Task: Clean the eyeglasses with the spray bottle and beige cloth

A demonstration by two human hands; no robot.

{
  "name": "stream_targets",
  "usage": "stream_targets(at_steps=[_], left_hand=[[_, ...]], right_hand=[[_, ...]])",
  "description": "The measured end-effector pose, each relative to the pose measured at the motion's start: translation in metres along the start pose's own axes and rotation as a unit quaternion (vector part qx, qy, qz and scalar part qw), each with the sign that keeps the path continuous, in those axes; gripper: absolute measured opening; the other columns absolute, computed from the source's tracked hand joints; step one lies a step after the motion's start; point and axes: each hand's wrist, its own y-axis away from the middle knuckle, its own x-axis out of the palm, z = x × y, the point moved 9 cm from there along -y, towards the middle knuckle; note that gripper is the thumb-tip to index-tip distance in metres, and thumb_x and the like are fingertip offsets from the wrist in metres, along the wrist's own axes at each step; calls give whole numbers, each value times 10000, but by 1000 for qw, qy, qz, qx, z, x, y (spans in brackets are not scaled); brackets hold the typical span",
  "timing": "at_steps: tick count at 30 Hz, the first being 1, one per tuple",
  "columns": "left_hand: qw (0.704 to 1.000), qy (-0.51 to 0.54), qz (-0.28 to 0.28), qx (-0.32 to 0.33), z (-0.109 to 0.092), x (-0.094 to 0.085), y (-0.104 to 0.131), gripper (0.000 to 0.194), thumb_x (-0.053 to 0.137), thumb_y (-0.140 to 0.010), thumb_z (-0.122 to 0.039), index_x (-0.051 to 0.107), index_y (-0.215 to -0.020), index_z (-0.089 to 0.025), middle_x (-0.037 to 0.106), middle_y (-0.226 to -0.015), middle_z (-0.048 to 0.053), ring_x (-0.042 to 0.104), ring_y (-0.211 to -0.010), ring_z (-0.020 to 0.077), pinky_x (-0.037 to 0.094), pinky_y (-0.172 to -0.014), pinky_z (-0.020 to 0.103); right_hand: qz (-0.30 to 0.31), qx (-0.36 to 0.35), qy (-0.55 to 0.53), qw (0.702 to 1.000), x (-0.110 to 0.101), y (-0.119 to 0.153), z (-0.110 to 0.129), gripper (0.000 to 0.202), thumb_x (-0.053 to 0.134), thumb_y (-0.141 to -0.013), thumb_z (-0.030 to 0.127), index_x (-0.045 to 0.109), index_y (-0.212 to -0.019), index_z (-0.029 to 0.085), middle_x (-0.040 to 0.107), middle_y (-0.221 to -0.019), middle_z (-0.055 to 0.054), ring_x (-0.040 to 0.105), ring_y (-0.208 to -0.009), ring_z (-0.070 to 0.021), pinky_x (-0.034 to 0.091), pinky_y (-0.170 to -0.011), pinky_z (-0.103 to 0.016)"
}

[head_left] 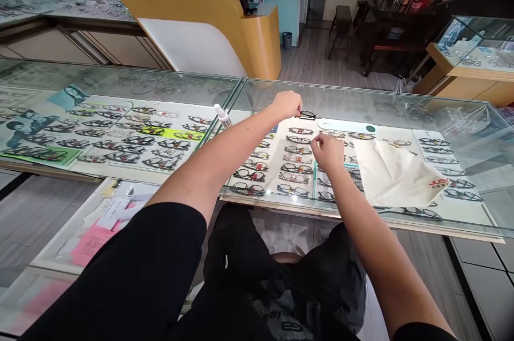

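Note:
My left hand point(287, 104) reaches over the far part of the glass display counter, fingers curled in and closed. At its fingertips is a pair of dark-framed eyeglasses point(308, 115), which it appears to grip by one side. Nearer to me and to the right, my right hand point(329, 151) is closed above the glass top, its fingertips bent inward; whatever they may hold is hidden. Right of that hand a cream cleaning cloth point(397, 172) with red print lies spread on the glass. A small white spray bottle point(222, 116) stands beyond my left forearm.
Rows of eyeglasses point(297, 168) lie under the glass of the counter point(361, 92). A yellow cashier desk point(209, 4) stands behind it. At lower left an open drawer holds pink papers point(92, 244). Two people sit by a dark table point(385, 14) at back right.

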Motion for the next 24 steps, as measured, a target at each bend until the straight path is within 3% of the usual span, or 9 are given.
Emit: stream_targets(at_steps=[6, 9, 11, 12, 14, 16, 18, 21, 24], left_hand=[[1000, 7, -14, -6, -8, -6, 9, 286, 846, -801, -408, 919, -1041, -269, 844, -878, 98, 781, -1053, 309, 530, -878, 362], [999, -4, -40, -5, -17, -21, 28, 325, 827, -819, -336, 894, -1121, -238, 853, -1060, 131, 770, -1130, 332, 519, -909, 383], [996, 12, -83, 24, -30, -41, 59, 332, 770, -877, -296, 862, -1189, -229, 830, -1209, 136, 748, -1175, 323, 503, -919, 387], [993, 37, -104, 50, -38, -53, 82, 325, 731, -915, -293, 845, -1213, -232, 819, -1247, 126, 740, -1176, 309, 497, -911, 386], [984, 104, -109, 90, -50, -74, 140, 295, 643, -960, -277, 821, -1191, -232, 815, -1125, 101, 741, -1047, 267, 488, -844, 380], [983, 153, -48, 94, -50, -84, 206, 223, 614, -964, -303, 807, -1069, -258, 782, -938, 68, 713, -872, 235, 475, -778, 377], [979, 189, 48, 64, -36, -82, 273, 154, 626, -941, -334, 775, -945, -295, 766, -874, 43, 693, -810, 219, 478, -766, 375], [941, 255, 221, -10, 8, -49, 362, 128, 653, -896, -385, 702, -829, -287, 765, -841, 30, 688, -789, 214, 494, -745, 350], [875, 294, 376, -80, 64, 14, 432, 108, 691, -799, -355, 640, -796, -260, 737, -769, 23, 682, -744, 218, 478, -667, 320]], right_hand=[[-4, -1, 2, 1000, 2, -2, -4, 263, 502, -993, 315, 714, -872, 218, 739, -791, -68, 600, -765, -243, 340, -861, -388], [-8, -1, 5, 1000, 1, -2, -5, 275, 493, -984, 309, 717, -852, 218, 724, -762, -62, 584, -735, -238, 341, -848, -387], [-8, -2, 8, 1000, 0, -2, -5, 277, 494, -975, 307, 724, -849, 218, 719, -747, -63, 576, -723, -238, 339, -832, -386], [-8, -2, 10, 1000, 0, -2, -5, 277, 498, -971, 310, 730, -853, 218, 720, -744, -64, 577, -724, -241, 337, -823, -385], [-9, -5, 15, 1000, -1, -1, -5, 272, 511, -960, 317, 745, -866, 216, 726, -750, -69, 585, -735, -248, 334, -807, -382], [-11, -8, 16, 1000, -1, -1, -5, 271, 520, -953, 326, 757, -879, 216, 733, -761, -74, 591, -743, -253, 336, -794, -378], [-12, -8, 16, 1000, -1, -1, -6, 276, 522, -951, 333, 763, -884, 217, 733, -766, -77, 585, -736, -254, 338, -779, -377], [-6, 1, 21, 1000, 0, -1, -10, 270, 532, -947, 348, 766, -894, 224, 722, -758, -70, 561, -712, -250, 333, -756, -380], [-5, 12, 24, 1000, 1, -1, -14, 248, 553, -941, 353, 764, -901, 230, 709, -748, -65, 545, -694, -246, 339, -745, -381]])
